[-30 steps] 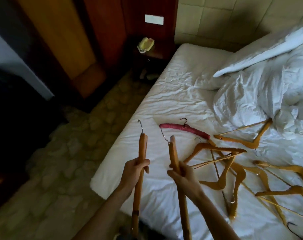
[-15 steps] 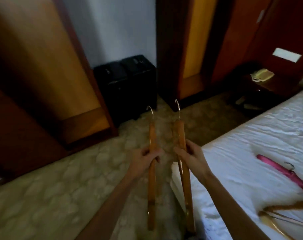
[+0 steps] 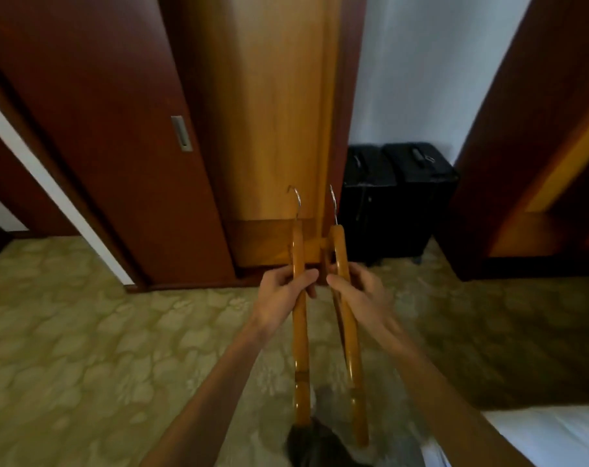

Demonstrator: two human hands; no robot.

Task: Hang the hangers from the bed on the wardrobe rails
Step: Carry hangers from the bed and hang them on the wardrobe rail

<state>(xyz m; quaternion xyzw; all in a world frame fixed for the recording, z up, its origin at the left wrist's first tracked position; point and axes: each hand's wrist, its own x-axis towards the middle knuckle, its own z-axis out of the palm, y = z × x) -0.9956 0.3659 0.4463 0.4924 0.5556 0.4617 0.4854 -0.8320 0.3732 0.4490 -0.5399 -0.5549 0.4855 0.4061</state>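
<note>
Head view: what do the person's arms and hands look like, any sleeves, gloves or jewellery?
Both forearms are bare as far as the frame shows them, with no sleeve edge in view. The left hand and the right hand wear no gloves. No watch, bracelet or ring shows on either wrist or on the fingers.

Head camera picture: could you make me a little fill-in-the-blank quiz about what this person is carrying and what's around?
1. Each hand, left hand and right hand, holds one wooden ____.
2. The metal hooks point ____.
3. The two suitcases by the wall are ____ in colour.
4. The floor is covered with patterned ____.

Missing words: hanger; up; black; carpet
</note>
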